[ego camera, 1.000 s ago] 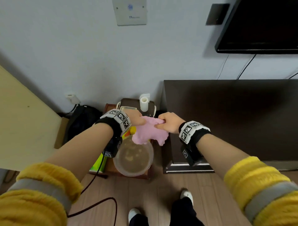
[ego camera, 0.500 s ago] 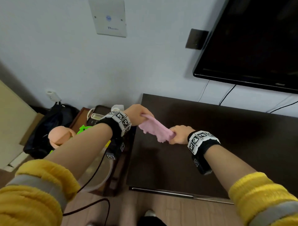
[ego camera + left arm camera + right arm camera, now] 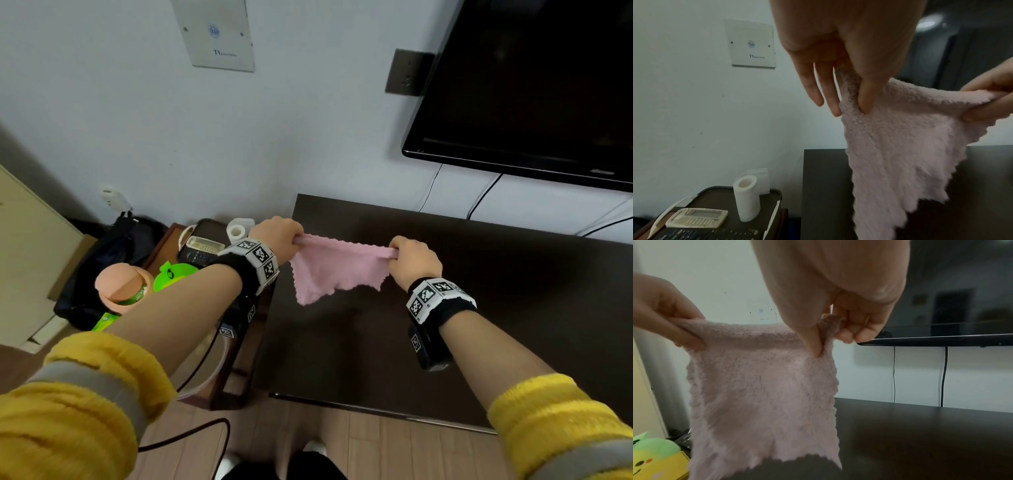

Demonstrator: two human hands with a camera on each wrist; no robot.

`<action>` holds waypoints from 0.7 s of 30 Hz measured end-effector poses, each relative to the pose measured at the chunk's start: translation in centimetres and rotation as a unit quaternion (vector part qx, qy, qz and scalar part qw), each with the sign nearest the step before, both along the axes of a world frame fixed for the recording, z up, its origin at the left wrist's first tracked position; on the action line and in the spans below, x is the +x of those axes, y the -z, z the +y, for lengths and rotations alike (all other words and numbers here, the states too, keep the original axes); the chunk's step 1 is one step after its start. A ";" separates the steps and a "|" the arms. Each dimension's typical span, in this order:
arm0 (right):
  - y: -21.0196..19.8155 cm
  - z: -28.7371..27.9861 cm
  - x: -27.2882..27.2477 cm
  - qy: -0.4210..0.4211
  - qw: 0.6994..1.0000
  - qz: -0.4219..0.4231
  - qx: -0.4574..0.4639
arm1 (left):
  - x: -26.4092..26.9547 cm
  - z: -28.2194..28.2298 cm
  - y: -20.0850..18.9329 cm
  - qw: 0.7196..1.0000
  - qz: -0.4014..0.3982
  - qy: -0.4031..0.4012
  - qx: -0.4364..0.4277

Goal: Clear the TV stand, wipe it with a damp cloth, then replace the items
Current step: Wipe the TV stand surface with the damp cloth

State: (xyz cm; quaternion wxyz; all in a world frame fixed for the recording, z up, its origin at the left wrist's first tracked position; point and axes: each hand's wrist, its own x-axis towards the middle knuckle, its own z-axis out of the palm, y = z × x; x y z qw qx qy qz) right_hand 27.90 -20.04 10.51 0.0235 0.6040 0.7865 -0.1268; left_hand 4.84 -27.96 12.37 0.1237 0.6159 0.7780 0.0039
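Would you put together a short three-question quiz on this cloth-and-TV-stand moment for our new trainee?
1. True or false: the pink cloth is lying flat on the TV stand.
2. Which hand or hands hold the cloth?
A. only the left hand
B. only the right hand
C. both hands
3. Fill in the gap: the white paper roll stands on the dark tray to the ____ of the TV stand, as the head camera shows it.

Key:
1. False; it hangs spread in the air above the stand's top.
2. C; each hand pinches an upper corner.
3. left
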 end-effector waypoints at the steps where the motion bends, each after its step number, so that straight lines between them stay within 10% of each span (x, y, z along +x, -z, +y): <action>1: 0.0 0.0 0.1 -0.001 1.000 -0.002 0.001 | 0.1 0.0 0.0 1.000 0.006 0.002 -0.003; 21: 1.0 -0.2 1.7 0.031 0.995 0.002 -0.095 | 0.4 0.8 2.0 0.998 0.001 -0.012 -0.061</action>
